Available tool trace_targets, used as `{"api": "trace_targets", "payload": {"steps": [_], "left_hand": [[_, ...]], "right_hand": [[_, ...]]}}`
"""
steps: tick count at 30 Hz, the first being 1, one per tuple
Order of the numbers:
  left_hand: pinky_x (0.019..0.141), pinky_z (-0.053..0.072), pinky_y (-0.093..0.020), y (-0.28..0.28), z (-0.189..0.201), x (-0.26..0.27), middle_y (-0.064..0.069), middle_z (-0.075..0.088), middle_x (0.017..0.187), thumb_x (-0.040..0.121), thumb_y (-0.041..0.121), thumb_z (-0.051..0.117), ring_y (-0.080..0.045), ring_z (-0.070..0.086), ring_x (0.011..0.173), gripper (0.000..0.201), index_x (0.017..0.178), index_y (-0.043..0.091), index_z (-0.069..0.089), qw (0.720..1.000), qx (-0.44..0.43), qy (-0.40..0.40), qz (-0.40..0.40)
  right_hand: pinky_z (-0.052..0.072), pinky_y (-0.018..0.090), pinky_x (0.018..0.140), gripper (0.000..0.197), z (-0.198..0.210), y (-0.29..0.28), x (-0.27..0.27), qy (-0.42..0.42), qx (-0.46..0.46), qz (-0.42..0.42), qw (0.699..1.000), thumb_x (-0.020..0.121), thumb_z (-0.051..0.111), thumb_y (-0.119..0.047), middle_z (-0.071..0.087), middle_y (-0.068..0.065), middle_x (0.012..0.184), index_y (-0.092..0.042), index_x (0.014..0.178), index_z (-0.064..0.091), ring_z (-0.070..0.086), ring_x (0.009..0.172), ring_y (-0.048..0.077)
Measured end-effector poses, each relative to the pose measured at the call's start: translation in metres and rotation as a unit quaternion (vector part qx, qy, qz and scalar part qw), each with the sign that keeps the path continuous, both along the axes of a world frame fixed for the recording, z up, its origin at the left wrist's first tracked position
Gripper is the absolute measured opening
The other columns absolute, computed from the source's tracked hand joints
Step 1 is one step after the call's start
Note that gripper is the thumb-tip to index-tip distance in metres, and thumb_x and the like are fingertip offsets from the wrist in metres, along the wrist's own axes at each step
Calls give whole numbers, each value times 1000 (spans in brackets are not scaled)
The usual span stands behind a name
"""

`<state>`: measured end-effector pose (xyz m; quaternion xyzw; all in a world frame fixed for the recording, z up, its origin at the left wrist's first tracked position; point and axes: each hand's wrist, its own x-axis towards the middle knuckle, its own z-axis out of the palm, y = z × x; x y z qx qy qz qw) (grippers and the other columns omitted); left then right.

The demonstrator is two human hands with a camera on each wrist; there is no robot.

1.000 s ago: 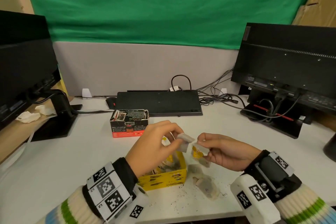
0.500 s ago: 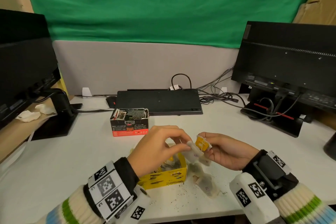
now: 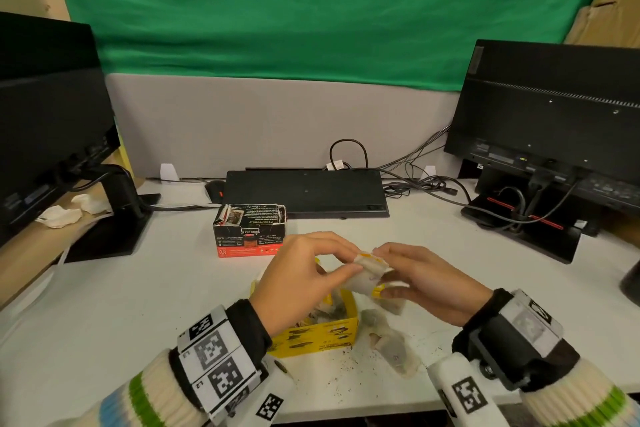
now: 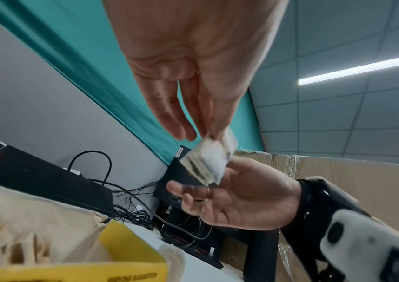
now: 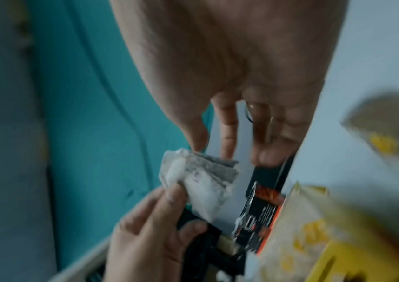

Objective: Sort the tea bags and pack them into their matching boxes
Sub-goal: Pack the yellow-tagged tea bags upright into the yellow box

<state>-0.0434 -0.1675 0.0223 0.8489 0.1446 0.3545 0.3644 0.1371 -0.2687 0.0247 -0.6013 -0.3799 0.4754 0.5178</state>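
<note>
A small bundle of white tea bags (image 3: 366,270) with yellow tags hangs just above the right end of the open yellow box (image 3: 320,334). My left hand (image 3: 350,264) pinches its left end between thumb and fingers. My right hand (image 3: 383,279) pinches its right end and a yellow tag. The left wrist view shows the layered bundle (image 4: 207,162) under my left fingertips, with the right hand (image 4: 237,194) below it. The blurred right wrist view shows the same bundle (image 5: 201,181). The yellow box holds several tea bags. A black and red box (image 3: 250,234) stands open behind it.
Loose tea bags (image 3: 393,345) and spilled tea crumbs lie on the white desk (image 3: 104,322) right of the yellow box. A black keyboard (image 3: 304,192) lies upside down at the back. Monitors stand at left (image 3: 52,121) and right (image 3: 554,121), and cables run behind.
The hands have closed in on each other. The tea bags and yellow tag that hung apart a second ago are now pressed into one bundle between both hands.
</note>
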Motion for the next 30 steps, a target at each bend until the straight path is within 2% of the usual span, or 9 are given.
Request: {"api": "trace_targets", "payload": {"steps": [2,4,6,9,14,19,25,28,30], "left_hand": [[61,47,-9,4,0,0,15,73,91,84,19,74,2,65,91,6,86,20,80,999,-16,-13,25],[64,46,-7,7,0,1,15,73,89,83,20,75,2,66,87,5,85,21,80,998,-33,-19,39],[67,50,-11,7,0,1,14,73,88,82,21,76,1,66,85,6,86,22,80,998,-47,-22,41],[70,59,-25,7,-2,2,11,74,89,80,21,78,-3,68,84,7,87,18,80,996,-80,-20,32],[63,62,-38,3,1,0,4,74,85,75,21,83,-10,72,78,15,85,15,74,992,-124,-7,16],[57,61,-41,-3,6,0,0,72,85,78,34,77,-23,71,70,27,101,22,69,986,-167,3,-18],[52,60,-33,2,2,0,-6,71,79,86,22,72,-20,69,69,9,92,15,75,990,-133,37,7],[49,58,-29,6,1,-1,-5,71,80,86,23,72,-18,68,71,8,89,16,75,991,-122,43,19],[50,55,-23,8,-1,-1,1,71,78,86,26,72,-13,67,72,7,87,19,74,993,-99,52,26]], "right_hand": [[50,30,72,37,5,-2,-1,-126,62,-33,990,90,56,-39,68,5,94,-4,92,67,60,85,15],[50,27,68,32,13,-5,-5,-213,127,-44,968,86,59,-40,70,1,91,-10,88,72,59,82,13],[52,28,64,18,18,-8,-10,-282,167,-27,944,83,68,-33,71,-1,87,-17,84,73,61,79,15],[55,31,64,2,16,-9,-12,-356,185,-26,916,81,75,-24,71,-3,79,-23,82,74,64,75,15],[51,24,61,7,14,-7,-8,-372,196,-42,906,82,74,-18,70,-4,74,-24,78,74,63,70,12],[54,32,65,3,12,-8,-9,-368,200,-9,908,83,74,-20,71,-1,75,-22,80,74,64,71,15],[50,20,62,5,10,-4,1,-354,184,-23,917,80,76,-20,70,-3,80,-21,80,71,64,75,12],[45,13,60,11,-1,-3,25,-465,94,-75,877,79,75,-22,67,-9,83,-24,81,65,62,76,7],[41,14,60,17,-15,-3,38,-517,-4,-88,851,76,77,-26,65,-8,85,-25,82,61,61,75,9]]}}
